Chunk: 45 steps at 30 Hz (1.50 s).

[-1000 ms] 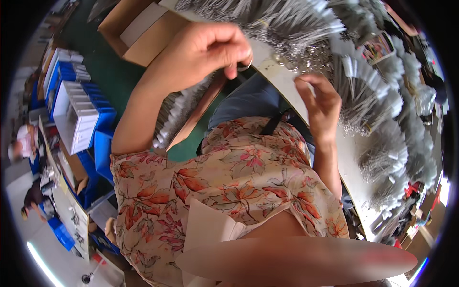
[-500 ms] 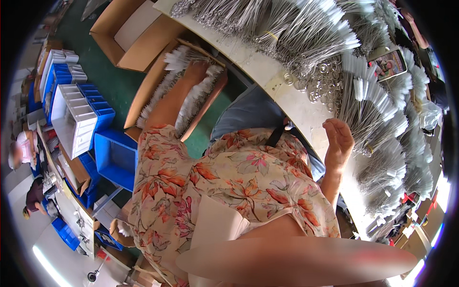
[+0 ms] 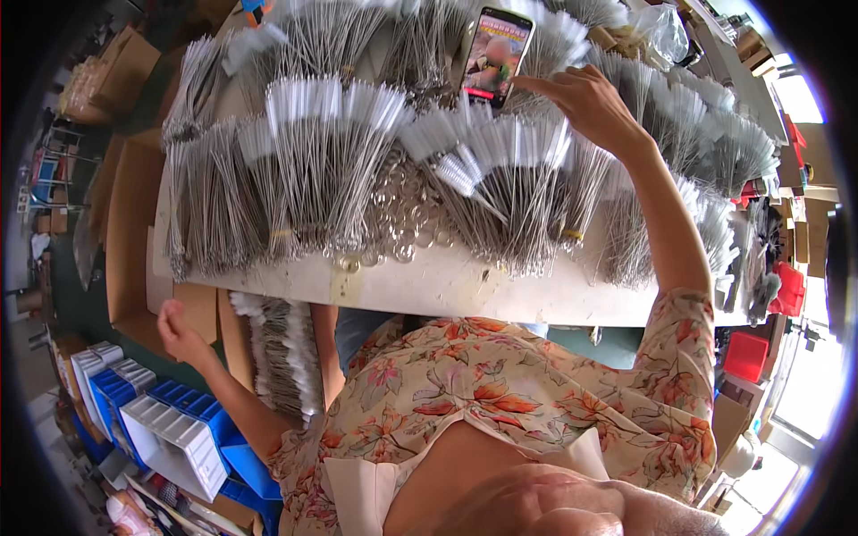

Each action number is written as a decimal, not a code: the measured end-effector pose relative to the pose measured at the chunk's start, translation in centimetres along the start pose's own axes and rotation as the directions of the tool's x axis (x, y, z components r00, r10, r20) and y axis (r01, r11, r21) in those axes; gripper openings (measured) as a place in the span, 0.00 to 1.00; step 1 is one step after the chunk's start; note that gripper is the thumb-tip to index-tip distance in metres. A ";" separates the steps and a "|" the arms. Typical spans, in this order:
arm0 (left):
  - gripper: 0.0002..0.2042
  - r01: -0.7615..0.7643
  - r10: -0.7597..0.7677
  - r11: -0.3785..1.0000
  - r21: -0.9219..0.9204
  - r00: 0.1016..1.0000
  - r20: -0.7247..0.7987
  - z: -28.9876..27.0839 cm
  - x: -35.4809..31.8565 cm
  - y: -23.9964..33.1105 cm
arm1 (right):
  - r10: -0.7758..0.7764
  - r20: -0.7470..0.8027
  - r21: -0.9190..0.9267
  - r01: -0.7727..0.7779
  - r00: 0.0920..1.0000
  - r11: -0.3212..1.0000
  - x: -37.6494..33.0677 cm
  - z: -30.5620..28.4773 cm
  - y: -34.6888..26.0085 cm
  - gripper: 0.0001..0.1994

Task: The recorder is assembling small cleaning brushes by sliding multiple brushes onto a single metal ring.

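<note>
My right hand point(image 3: 590, 103) reaches over the table, index finger stretched out to the right edge of a smartphone point(image 3: 483, 68). The phone leans upright among bundles of wire-handled brushes point(image 3: 527, 179) with white bristle heads; its screen is lit. Whether the fingertip touches the screen, I cannot tell. My left hand point(image 3: 183, 335) hangs off the table's left front, fingers curled together, with nothing visible in them. Near it stands a cardboard box point(image 3: 234, 344) packed with brushes point(image 3: 281, 353). A pile of metal rings point(image 3: 407, 214) lies mid-table between brush bundles.
The white table point(image 3: 429, 290) curves across in front of me, its front edge close to my body. A larger open carton point(image 3: 134, 268) stands at the left, with blue and white plastic crates point(image 3: 174, 438) nearer me. A red bin point(image 3: 746, 355) sits at the right.
My left hand has come out of the box of brushes. My right hand has moved from the table edge to the phone. The view has turned toward the table.
</note>
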<state>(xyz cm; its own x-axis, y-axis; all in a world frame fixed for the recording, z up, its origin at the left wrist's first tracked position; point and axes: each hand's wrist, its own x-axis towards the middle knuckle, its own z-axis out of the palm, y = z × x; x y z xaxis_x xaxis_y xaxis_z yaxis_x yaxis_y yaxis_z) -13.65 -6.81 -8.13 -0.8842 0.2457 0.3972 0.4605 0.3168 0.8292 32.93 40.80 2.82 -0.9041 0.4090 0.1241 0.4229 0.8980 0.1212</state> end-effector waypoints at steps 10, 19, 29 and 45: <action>0.11 -0.152 0.436 0.888 -0.433 0.577 0.691 26.6 2.9 27.3 | -0.088 0.071 -0.459 0.110 0.994 0.882 3.4 5.2 4.6 0.24; 0.12 -0.683 0.108 0.706 0.186 0.364 0.925 46.1 3.6 25.1 | 0.532 -0.282 0.405 -0.403 0.799 0.821 2.8 4.1 11.9 0.10; 0.09 -0.600 0.329 0.798 0.057 0.513 0.793 44.4 2.0 25.5 | 0.633 0.133 0.478 -0.609 0.762 0.633 7.8 9.9 13.4 0.16; 0.17 -0.108 -0.145 0.914 0.391 0.812 0.565 36.4 16.3 14.7 | 0.685 0.125 0.502 -0.642 0.717 0.580 6.2 12.5 15.3 0.19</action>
<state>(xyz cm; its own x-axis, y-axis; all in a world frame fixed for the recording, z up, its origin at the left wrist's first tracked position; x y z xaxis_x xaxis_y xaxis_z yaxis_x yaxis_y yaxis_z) -18.44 35.19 -3.83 -0.7413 0.6709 -0.0200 0.5470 0.6212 0.5612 32.99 59.12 -6.91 -0.3666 0.9291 0.0489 0.7943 0.3399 -0.5036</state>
